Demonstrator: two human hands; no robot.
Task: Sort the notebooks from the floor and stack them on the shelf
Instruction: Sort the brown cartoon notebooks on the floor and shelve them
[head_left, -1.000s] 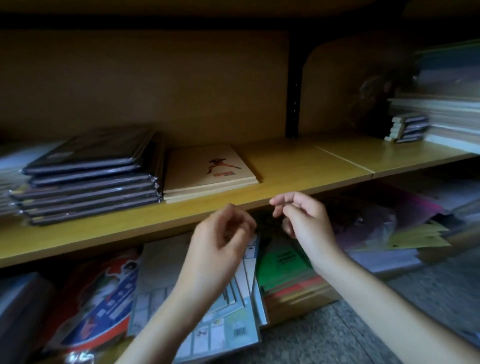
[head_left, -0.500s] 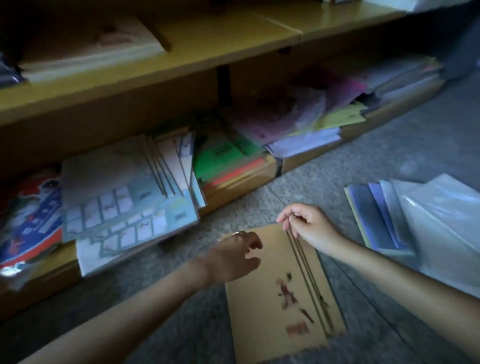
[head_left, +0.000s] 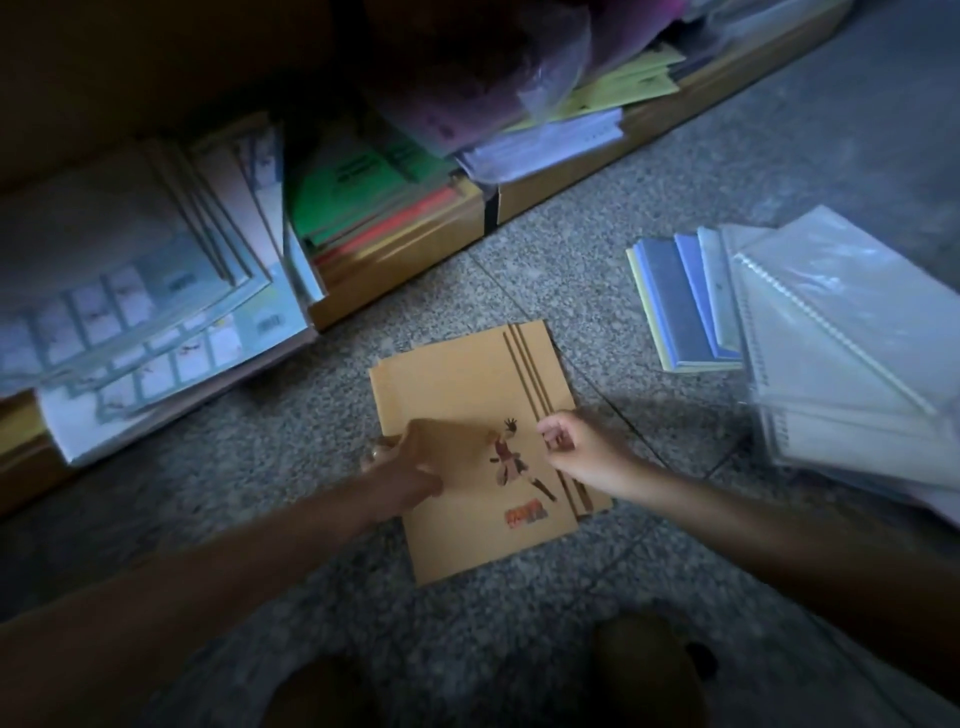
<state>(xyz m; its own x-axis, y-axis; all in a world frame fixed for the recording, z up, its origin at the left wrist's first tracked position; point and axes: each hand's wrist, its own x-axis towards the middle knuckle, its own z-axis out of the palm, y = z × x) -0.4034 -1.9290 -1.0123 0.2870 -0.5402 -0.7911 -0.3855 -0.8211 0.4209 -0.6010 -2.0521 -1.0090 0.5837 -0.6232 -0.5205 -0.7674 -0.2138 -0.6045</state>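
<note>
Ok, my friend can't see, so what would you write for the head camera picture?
A person's left hand grips the left edge of a stack of tan notebooks on a speckled floor, while the right hand rests curled on its striped side. Blue notebooks and clear-wrapped spiral notebooks lie to the right, with a low shelf behind.

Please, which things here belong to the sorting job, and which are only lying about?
Job: tan notebooks, left hand gripping their edge, right hand over them; blue notebooks; clear-covered spiral notebooks.

Lying about: sticker sheets, green folders, yellow papers, plastic bag, all on the bottom shelf.
</note>
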